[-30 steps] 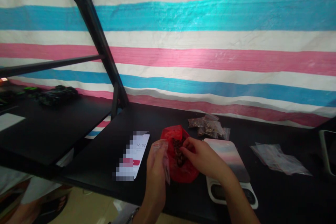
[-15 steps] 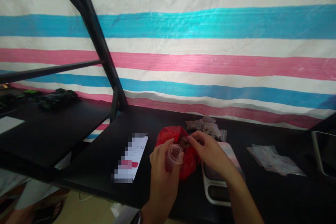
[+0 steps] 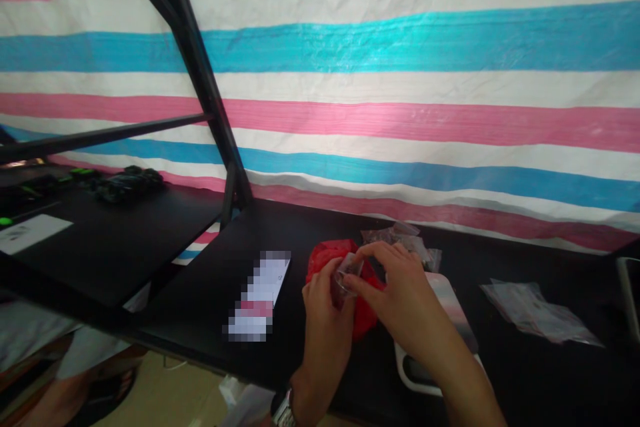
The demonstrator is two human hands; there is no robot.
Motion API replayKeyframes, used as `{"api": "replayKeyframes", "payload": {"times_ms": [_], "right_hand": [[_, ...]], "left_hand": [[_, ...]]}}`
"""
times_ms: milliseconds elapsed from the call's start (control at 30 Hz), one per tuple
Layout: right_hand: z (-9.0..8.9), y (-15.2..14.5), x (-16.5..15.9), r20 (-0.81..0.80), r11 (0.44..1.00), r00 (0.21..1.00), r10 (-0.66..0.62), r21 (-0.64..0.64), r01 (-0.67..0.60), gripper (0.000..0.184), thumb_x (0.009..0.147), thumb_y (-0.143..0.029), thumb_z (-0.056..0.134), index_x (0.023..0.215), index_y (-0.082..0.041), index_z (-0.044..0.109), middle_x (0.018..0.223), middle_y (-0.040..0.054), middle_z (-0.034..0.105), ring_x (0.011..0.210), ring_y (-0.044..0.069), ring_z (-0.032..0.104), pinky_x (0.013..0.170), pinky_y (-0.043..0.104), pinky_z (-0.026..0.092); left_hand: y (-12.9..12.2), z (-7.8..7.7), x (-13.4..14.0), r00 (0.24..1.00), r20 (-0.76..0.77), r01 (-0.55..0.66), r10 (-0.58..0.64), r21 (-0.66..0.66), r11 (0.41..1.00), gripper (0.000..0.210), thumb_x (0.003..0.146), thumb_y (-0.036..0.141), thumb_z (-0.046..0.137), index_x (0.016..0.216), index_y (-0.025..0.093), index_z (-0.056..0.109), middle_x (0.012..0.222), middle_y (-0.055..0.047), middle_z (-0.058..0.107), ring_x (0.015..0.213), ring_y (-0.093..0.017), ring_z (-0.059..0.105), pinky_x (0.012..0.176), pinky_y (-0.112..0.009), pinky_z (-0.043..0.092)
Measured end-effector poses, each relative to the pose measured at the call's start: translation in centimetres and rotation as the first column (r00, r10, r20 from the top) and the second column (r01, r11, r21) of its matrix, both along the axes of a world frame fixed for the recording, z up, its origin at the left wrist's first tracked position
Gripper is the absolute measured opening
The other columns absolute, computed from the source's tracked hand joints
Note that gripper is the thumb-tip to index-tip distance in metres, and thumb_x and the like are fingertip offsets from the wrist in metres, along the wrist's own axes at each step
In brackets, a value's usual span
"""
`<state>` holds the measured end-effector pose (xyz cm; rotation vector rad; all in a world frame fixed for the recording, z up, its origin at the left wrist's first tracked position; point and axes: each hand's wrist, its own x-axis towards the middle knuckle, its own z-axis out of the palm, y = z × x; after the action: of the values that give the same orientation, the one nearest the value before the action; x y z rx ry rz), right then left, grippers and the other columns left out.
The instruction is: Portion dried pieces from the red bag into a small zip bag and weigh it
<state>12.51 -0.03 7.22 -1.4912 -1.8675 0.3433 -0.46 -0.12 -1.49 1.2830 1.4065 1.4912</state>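
My left hand [image 3: 327, 307] is closed around a small clear plastic bag [image 3: 349, 268], with its mouth facing up. The thumb and forefinger of my right hand [image 3: 395, 283] pinch at the mouth of that same bag. Whether anything lies inside it I cannot make out. Just behind and below both hands rests a crumpled red plastic bag [image 3: 367, 320], partly covered by them. Under my right forearm stands a white kitchen scale [image 3: 443, 287], whose display is mostly hidden.
Small filled clear bags [image 3: 400, 235] lie behind the scale. Flat clear bags [image 3: 540, 310] are spread at the right. A phone [image 3: 260, 300] lies left of my hands. A black metal frame [image 3: 200, 73] rises at the left before a striped sheet [image 3: 400, 120]. Another person's leg [image 3: 60, 387] shows lower left.
My right hand has left a dark round thing by the red bag and come to the clear bag's mouth. The view has shifted slightly left.
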Motion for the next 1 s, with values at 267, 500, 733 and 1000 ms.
{"api": "replayKeyframes", "payload": {"times_ms": [267,500,733,1000], "right_hand": [[0.1,-0.2,-1.1,-0.176,0.987,0.976,0.126,-0.073,-0.141,0.014,0.089,-0.015,0.071,0.096,-0.026,0.069,0.104,0.0011,0.072,0.090,0.019,0.067,0.084,0.032,0.052],[-0.4,1.0,1.0,-0.148,0.999,0.988,0.033,-0.017,-0.036,0.010,0.088,-0.024,0.075,0.097,-0.025,0.071,0.101,0.0037,0.074,0.092,0.023,0.069,0.089,0.037,0.053],[-4.1,4.3,0.3,0.229,0.983,0.973,0.014,-0.180,0.028,0.005,0.092,-0.016,0.074,0.094,-0.020,0.071,0.108,0.0074,0.074,0.105,0.026,0.067,0.094,0.038,0.048],[-5.5,6.0,-1.3,0.367,0.986,0.930,0.001,-0.153,0.059,0.015,0.100,-0.026,0.070,0.109,-0.016,0.074,0.121,0.0118,0.074,0.116,0.028,0.065,0.100,0.036,0.045]], "left_hand": [[-0.2,-1.2,-0.9,0.996,0.011,0.090,-0.090,0.017,0.996,0.047,0.088,0.029,0.076,0.134,0.027,0.070,0.133,-0.012,0.070,0.126,-0.034,0.059,0.108,-0.048,0.045],[-1.1,0.8,-1.7,0.995,0.089,-0.041,0.042,-0.014,0.999,0.040,0.092,0.047,0.074,0.126,0.026,0.069,0.116,-0.009,0.072,0.111,-0.029,0.065,0.100,-0.041,0.049],[-4.4,0.2,-1.5,0.985,0.169,-0.006,0.028,-0.128,0.992,0.048,0.089,0.056,0.076,0.125,0.026,0.070,0.113,-0.009,0.075,0.104,-0.027,0.070,0.092,-0.036,0.054],[-7.0,-0.3,0.8,0.993,0.119,0.018,0.009,-0.224,0.974,0.039,0.093,0.050,0.070,0.123,0.025,0.075,0.114,-0.012,0.078,0.109,-0.031,0.069,0.099,-0.039,0.050]]}}
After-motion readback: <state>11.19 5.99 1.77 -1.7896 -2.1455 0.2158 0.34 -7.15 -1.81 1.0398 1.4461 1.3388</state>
